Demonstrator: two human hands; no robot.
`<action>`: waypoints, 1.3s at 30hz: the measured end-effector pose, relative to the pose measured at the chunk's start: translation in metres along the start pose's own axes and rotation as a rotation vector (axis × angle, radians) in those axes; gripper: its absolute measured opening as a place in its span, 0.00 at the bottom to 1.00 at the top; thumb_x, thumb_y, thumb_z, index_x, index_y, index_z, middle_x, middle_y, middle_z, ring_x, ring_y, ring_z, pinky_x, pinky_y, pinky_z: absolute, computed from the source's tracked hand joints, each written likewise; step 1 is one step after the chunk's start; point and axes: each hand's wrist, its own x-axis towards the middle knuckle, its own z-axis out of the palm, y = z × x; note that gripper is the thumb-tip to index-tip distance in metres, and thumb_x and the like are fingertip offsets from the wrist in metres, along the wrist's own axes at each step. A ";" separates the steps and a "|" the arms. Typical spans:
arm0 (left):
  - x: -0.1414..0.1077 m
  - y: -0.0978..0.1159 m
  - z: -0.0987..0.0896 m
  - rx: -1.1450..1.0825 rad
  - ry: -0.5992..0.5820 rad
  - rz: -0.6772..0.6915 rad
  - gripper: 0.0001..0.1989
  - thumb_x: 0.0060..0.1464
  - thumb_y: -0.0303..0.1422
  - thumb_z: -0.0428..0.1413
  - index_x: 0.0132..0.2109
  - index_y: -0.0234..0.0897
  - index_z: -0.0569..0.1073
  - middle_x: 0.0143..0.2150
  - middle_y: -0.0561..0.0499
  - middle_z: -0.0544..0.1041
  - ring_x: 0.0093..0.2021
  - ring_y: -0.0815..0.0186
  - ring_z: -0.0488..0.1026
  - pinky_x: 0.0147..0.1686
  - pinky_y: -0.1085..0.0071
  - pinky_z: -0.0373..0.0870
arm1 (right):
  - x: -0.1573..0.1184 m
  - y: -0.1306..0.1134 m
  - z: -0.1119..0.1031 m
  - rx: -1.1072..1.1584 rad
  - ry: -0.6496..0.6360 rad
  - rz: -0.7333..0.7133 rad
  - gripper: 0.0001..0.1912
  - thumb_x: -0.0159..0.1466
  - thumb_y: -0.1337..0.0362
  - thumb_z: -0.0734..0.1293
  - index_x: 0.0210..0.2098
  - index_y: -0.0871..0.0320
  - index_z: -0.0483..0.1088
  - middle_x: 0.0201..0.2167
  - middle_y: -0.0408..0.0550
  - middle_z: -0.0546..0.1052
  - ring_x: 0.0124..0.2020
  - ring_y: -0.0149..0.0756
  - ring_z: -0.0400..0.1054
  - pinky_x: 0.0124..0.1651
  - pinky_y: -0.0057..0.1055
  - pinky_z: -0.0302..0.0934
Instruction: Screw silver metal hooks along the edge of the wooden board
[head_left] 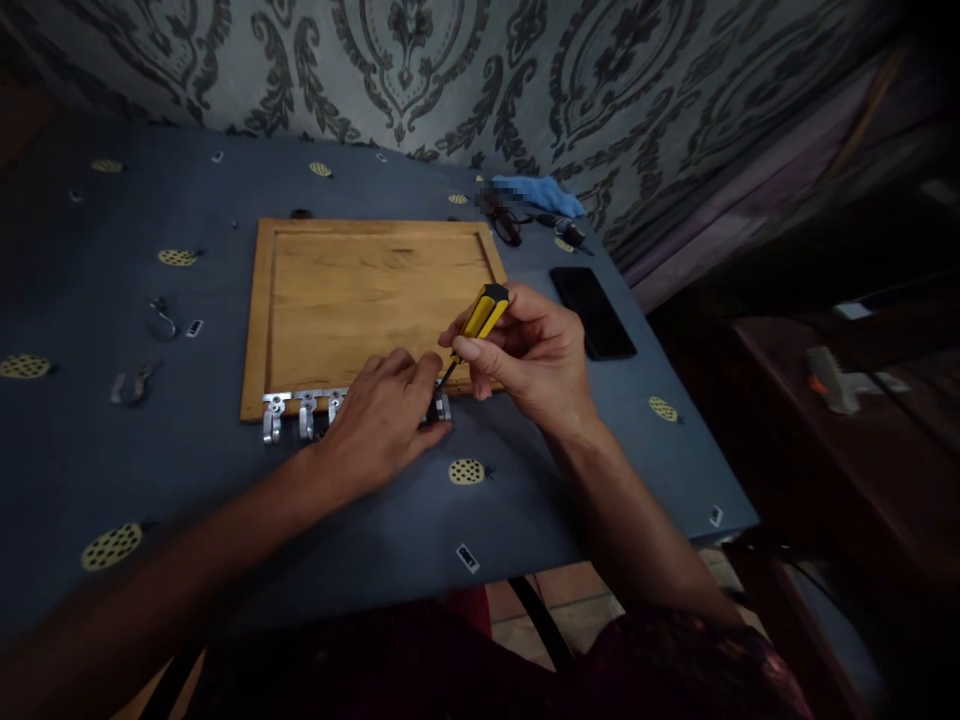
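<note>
The right hand has its fingers closed around a yellow-and-black-handled screwdriver, shaft slanting down to the near edge of a framed, rectangular light-brown wooden board on a blue pineapple-patterned tablecloth. The left hand bends over a row of silver metal hook-shaped fittings along that edge, 3 showing beside it; whether its fingers grip one, I cannot tell.

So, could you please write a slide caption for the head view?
Right hand holding a screwdriver, left hand over metal hooks along the near edge of a wooden panel.
</note>
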 end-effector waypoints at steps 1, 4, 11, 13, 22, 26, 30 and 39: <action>0.000 0.000 0.000 -0.003 -0.001 -0.001 0.19 0.59 0.35 0.60 0.54 0.32 0.65 0.43 0.42 0.80 0.51 0.50 0.72 0.49 0.55 0.69 | 0.000 -0.001 -0.001 -0.012 -0.018 -0.003 0.15 0.55 0.58 0.79 0.34 0.58 0.73 0.26 0.36 0.76 0.15 0.20 0.67 0.16 0.17 0.63; 0.000 0.000 -0.001 -0.006 0.006 0.005 0.17 0.59 0.34 0.60 0.52 0.34 0.66 0.43 0.43 0.79 0.51 0.50 0.72 0.49 0.56 0.69 | 0.000 -0.005 -0.005 -0.067 -0.081 -0.004 0.16 0.61 0.55 0.75 0.43 0.58 0.76 0.27 0.38 0.77 0.17 0.20 0.68 0.20 0.19 0.66; -0.002 -0.002 0.002 0.008 0.025 0.016 0.20 0.59 0.35 0.59 0.55 0.32 0.65 0.45 0.41 0.79 0.50 0.49 0.72 0.49 0.55 0.70 | 0.000 -0.003 -0.002 -0.081 -0.023 -0.037 0.14 0.56 0.56 0.79 0.31 0.58 0.75 0.25 0.38 0.77 0.14 0.20 0.64 0.16 0.19 0.61; -0.001 -0.002 0.002 0.006 0.012 0.014 0.20 0.60 0.35 0.58 0.56 0.32 0.65 0.45 0.41 0.79 0.50 0.49 0.71 0.49 0.54 0.70 | 0.000 -0.002 0.000 -0.076 0.027 -0.036 0.18 0.52 0.55 0.80 0.27 0.58 0.71 0.28 0.39 0.80 0.15 0.20 0.63 0.15 0.19 0.62; 0.000 0.001 -0.002 -0.013 0.005 0.009 0.18 0.59 0.34 0.60 0.52 0.31 0.66 0.44 0.40 0.78 0.51 0.48 0.71 0.50 0.54 0.69 | 0.000 -0.007 -0.011 -0.136 -0.082 -0.043 0.16 0.63 0.54 0.73 0.45 0.56 0.77 0.30 0.40 0.79 0.18 0.22 0.68 0.22 0.21 0.67; -0.001 -0.001 0.001 0.000 0.019 0.018 0.19 0.59 0.34 0.59 0.53 0.32 0.65 0.44 0.41 0.79 0.50 0.49 0.72 0.49 0.55 0.69 | 0.000 -0.006 -0.009 -0.155 -0.035 -0.070 0.12 0.58 0.55 0.77 0.35 0.57 0.79 0.24 0.38 0.76 0.16 0.22 0.65 0.19 0.21 0.65; -0.002 -0.003 0.003 -0.004 0.034 0.030 0.21 0.59 0.34 0.59 0.56 0.33 0.64 0.45 0.42 0.79 0.51 0.50 0.71 0.49 0.55 0.69 | 0.000 -0.006 -0.004 -0.143 0.043 -0.078 0.17 0.52 0.55 0.80 0.26 0.58 0.73 0.26 0.39 0.79 0.16 0.21 0.64 0.15 0.19 0.61; -0.002 -0.001 0.002 -0.030 0.045 -0.003 0.17 0.58 0.35 0.60 0.51 0.36 0.66 0.42 0.44 0.78 0.49 0.51 0.72 0.48 0.56 0.69 | -0.002 -0.015 -0.013 -0.163 -0.116 -0.023 0.13 0.62 0.55 0.74 0.42 0.56 0.79 0.26 0.40 0.77 0.19 0.25 0.70 0.24 0.24 0.70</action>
